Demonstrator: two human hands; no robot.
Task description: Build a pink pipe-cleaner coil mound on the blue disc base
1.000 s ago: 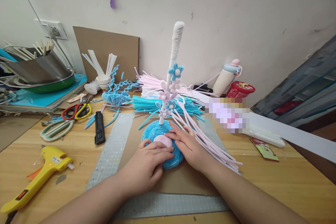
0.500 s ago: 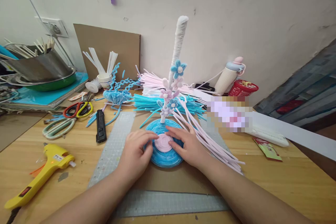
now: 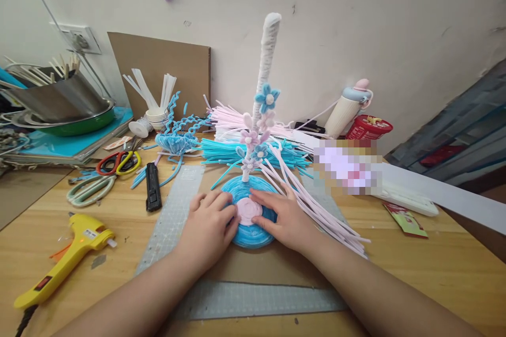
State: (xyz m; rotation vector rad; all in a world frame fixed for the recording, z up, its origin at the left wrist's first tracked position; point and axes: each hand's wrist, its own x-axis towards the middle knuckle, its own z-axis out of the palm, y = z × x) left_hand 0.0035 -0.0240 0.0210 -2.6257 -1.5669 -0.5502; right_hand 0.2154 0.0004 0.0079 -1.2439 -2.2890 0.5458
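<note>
A round blue pipe-cleaner disc (image 3: 253, 231) lies on a brown card sheet (image 3: 253, 268), with a small pink spiral (image 3: 248, 209) on its middle. From the disc's far edge rises a white fuzzy stem (image 3: 268, 52) with blue and pink flowers (image 3: 266, 98). My left hand (image 3: 209, 229) rests on the disc's left side, fingers curled against the pink spiral. My right hand (image 3: 284, 218) lies flat on the right side, fingertips touching the spiral. Loose pink pipe cleaners (image 3: 316, 205) fan out beside my right hand.
A yellow glue gun (image 3: 63, 260) lies front left. Scissors (image 3: 98, 179), a black utility knife (image 3: 152, 187) and a grey cutting mat (image 3: 169, 216) are left of the disc. Blue pipe cleaners (image 3: 229, 155), a curly blue piece (image 3: 176, 137), a bottle (image 3: 348, 108) and a red tub (image 3: 369, 129) stand behind.
My left hand slid off the top of the pink spiral to the disc's left side, uncovering the spiral. The right hand stayed on the right side. The view shifted slightly.
</note>
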